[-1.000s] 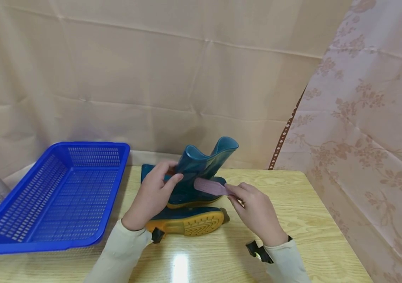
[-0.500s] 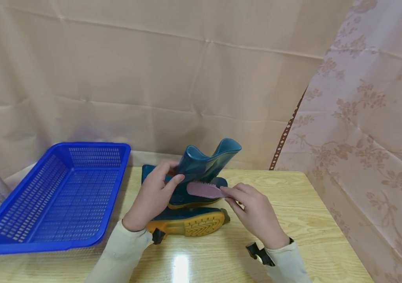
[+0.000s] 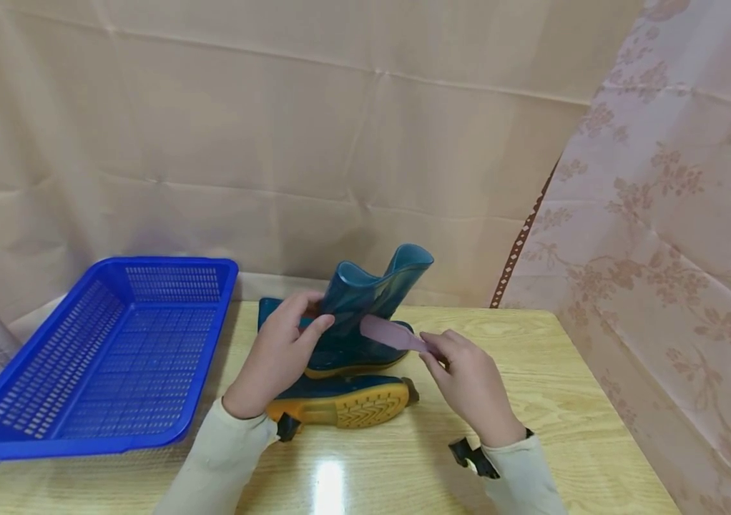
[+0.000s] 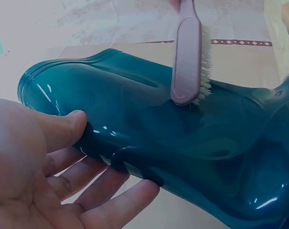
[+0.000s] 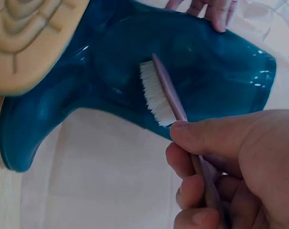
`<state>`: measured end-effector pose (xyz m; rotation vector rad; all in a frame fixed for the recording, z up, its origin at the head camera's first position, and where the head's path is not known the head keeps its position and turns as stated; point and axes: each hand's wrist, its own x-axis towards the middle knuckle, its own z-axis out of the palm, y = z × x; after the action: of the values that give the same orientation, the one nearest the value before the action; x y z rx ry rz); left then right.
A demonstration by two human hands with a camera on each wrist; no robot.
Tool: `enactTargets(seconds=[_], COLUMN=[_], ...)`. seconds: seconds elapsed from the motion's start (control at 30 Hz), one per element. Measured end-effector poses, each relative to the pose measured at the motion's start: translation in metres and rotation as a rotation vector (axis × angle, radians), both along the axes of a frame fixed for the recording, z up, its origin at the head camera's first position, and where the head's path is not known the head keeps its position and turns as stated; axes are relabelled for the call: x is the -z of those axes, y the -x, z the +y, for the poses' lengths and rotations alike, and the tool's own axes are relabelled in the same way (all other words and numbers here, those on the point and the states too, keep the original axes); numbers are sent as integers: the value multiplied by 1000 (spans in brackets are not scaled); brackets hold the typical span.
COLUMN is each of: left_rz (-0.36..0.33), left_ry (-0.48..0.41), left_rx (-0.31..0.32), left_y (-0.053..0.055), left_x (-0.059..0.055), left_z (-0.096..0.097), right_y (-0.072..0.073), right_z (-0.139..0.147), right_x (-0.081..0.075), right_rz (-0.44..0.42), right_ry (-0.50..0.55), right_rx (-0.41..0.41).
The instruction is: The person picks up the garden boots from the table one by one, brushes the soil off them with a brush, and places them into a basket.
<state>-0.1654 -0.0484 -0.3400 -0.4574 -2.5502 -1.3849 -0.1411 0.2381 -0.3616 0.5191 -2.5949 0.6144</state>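
Note:
A teal rain boot point(image 3: 340, 350) stands on the table, its shaft opening toward the back. My left hand point(image 3: 282, 350) holds the back of the shaft, thumb on the near side and fingertips against the rear edge. In my right hand point(image 3: 471, 383) is a mauve scrubbing brush point(image 3: 391, 333), pinched by its handle. White bristles point(image 5: 156, 95) face the shaft in the right wrist view; the left wrist view shows the brush point(image 4: 187, 62) over the shaft's side. In front lies a second rain boot point(image 3: 365, 408) on its side, its yellow sole toward me.
A blue plastic basket point(image 3: 201, 372) with slotted walls stands at the left of the wooden table point(image 3: 520, 343). Beige cloth point(image 3: 365, 157) hangs behind the table, and floral cloth point(image 3: 681, 236) hangs along the right side.
The brush dipped lower and leftward on the boot, then came back up and to the right with my right hand. The boot shaft rocked slightly. My left hand stayed in place.

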Motion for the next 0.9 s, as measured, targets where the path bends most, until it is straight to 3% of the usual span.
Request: enactTargets(seconds=[0.27, 0.37, 0.57, 0.8, 0.9], left_rz=[9, 11, -14, -20, -13], left_ry=[-3, 0, 16, 6, 7], left_rx=[17, 15, -7, 7, 13], left_y=[-1, -1, -2, -3, -4], left_x=[-2, -3, -2, -2, -3], left_z=[2, 2, 2, 3, 3], right_y=[-5, -4, -4, -10, -10], right_z=[-2, -3, -4, -6, -8], right_x=[-5, -6, -5, -8, -8], right_rz=[121, 130, 53, 113, 138], right_ry=[31, 16, -32, -17, -2], right_rx=[-152, -108, 13, -150, -158])
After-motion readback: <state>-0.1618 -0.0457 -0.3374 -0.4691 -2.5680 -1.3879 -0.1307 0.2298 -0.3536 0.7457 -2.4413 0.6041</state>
